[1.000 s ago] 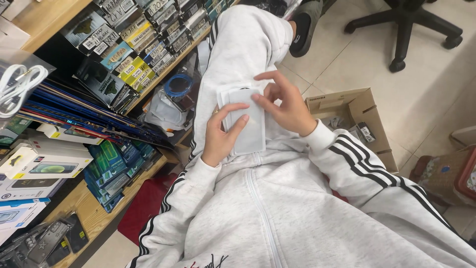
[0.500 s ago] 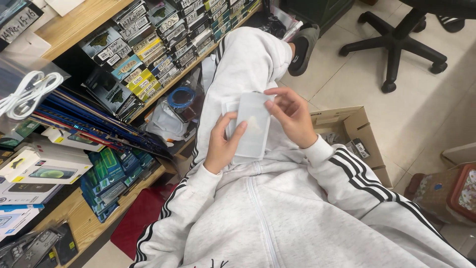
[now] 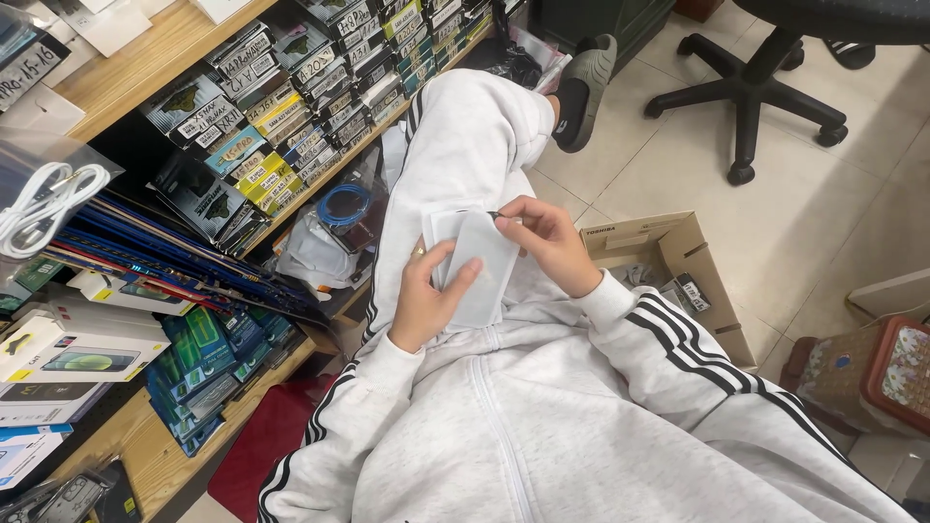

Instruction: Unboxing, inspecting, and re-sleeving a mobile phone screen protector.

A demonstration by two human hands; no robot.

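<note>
We hold a flat, pale translucent rectangular sleeve (image 3: 477,263) over our lap, resting against the light grey tracksuit leg (image 3: 455,136). Our left hand (image 3: 426,300) supports it from below, thumb laid across its face and fingers curled behind its left edge, a ring showing on one of them. Our right hand (image 3: 547,242) sits at the upper right corner, fingers pressed together in a pinch on a small dark bit at that corner; we cannot tell what that bit is. We judge the handling to be at an early stage: the sleeve looks whole and flat, and the corner is only just gripped, with nothing yet drawn away. An open brown cardboard box (image 3: 668,261) stands on the tiled floor just beside our right arm, and wooden shelves of small packaged boxes (image 3: 291,107) run along our left.
</note>
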